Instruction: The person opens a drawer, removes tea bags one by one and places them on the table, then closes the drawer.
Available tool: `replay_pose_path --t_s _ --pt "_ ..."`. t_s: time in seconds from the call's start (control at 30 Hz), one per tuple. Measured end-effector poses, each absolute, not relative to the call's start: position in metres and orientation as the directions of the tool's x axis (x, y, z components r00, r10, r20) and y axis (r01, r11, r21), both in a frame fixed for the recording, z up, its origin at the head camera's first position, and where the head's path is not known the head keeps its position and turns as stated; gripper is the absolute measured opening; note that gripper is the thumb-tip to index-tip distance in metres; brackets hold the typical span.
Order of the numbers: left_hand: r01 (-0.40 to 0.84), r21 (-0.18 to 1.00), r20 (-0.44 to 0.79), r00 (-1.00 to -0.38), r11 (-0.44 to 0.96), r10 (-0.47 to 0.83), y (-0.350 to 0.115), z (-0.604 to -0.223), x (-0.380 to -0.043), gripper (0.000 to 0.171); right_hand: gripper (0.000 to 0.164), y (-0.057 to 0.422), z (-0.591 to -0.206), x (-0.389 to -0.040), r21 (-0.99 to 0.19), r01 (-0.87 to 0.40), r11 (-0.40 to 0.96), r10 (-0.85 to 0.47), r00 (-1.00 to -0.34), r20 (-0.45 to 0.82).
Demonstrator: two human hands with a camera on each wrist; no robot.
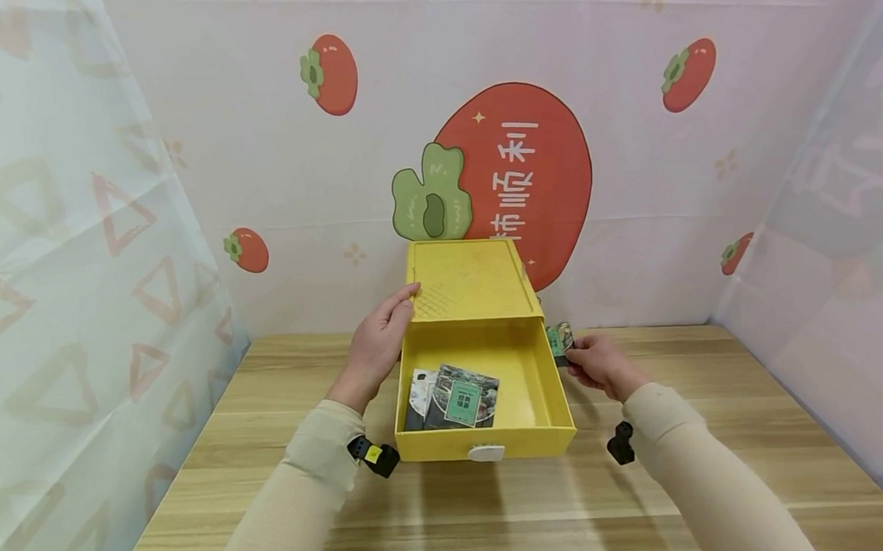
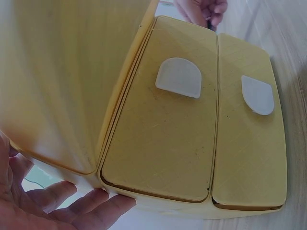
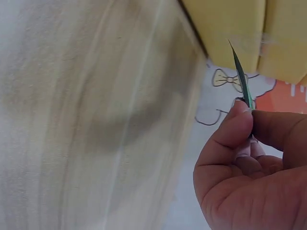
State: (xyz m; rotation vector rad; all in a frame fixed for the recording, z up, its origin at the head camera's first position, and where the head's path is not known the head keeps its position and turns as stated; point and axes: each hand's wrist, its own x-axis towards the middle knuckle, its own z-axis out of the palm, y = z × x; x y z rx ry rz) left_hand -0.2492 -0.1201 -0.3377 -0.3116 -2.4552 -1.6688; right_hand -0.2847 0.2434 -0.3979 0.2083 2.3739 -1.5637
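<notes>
On my remote feed, the packet (image 1: 559,342) is thin and flat, dark-printed with a green label, one edge covered by fingers. It is held off the desk (image 1: 717,377), just beside the right side of the yellow cabinet (image 1: 475,278). I record the right hand (image 1: 602,363) pinching it between thumb and fingers. I find the left hand (image 1: 376,345) laid against the cabinet's left side, fingers extended and slightly spread.

The top drawer (image 1: 523,379), pulled out, contains a green-labelled packet (image 1: 480,382) overlapping a paler packet (image 1: 419,391). Below it I count two closed drawers (image 2: 158,134) with white handles.

In the right wrist view I see the held packet edge-on, pointing upward and slightly left; I cannot tell its long axis.
</notes>
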Motion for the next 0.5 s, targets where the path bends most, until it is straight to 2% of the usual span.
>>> replay_pose_path --t_s 0.5 --pt "0.257 0.896 0.242 -0.966 0.364 0.087 -0.121 -0.338 -0.250 0.046 0.020 0.243 -0.423 -0.283 -0.836 0.269 0.479 -0.021 -0.948 -0.317"
